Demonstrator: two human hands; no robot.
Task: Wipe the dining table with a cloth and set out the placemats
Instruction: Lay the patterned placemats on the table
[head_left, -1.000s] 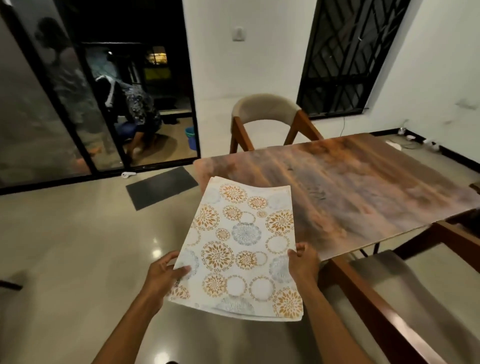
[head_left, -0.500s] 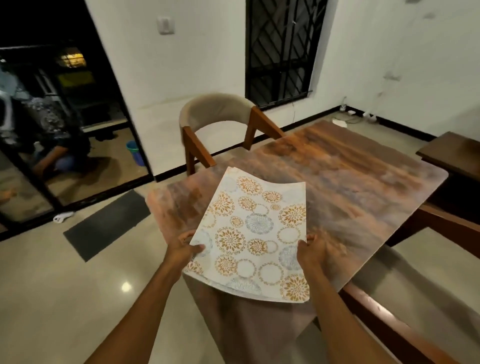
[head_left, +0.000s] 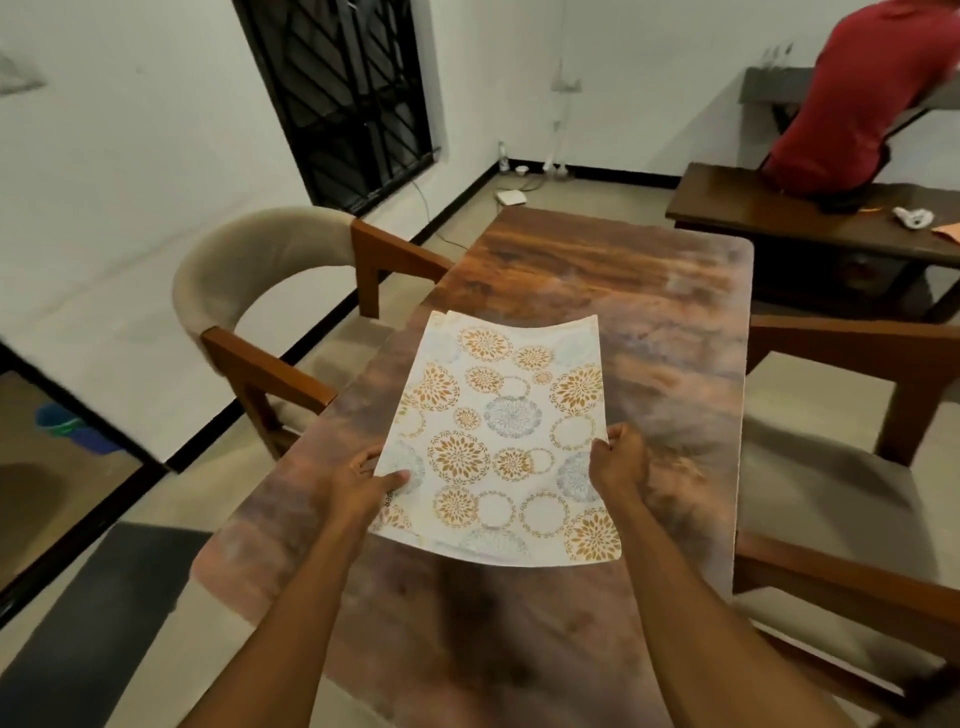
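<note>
Wood-grain dining worktop (head_left: 597, 291) lies under the floral placemats (head_left: 506, 441), seemingly a thin stack. The left hand (head_left: 358, 486) and right hand (head_left: 618, 462) each keep a closed grip on a side edge, holding them above it.

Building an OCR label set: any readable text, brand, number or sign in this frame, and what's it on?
"...BER": dark letters printed on the left edge of the placemats, running along the edge, the start hidden under the left hand; only a fragment, so the full word cannot be told.
Nothing else reads: the table, the walls and the red shirt show no legible text, and the small things on the side bench are too blurred.
</note>
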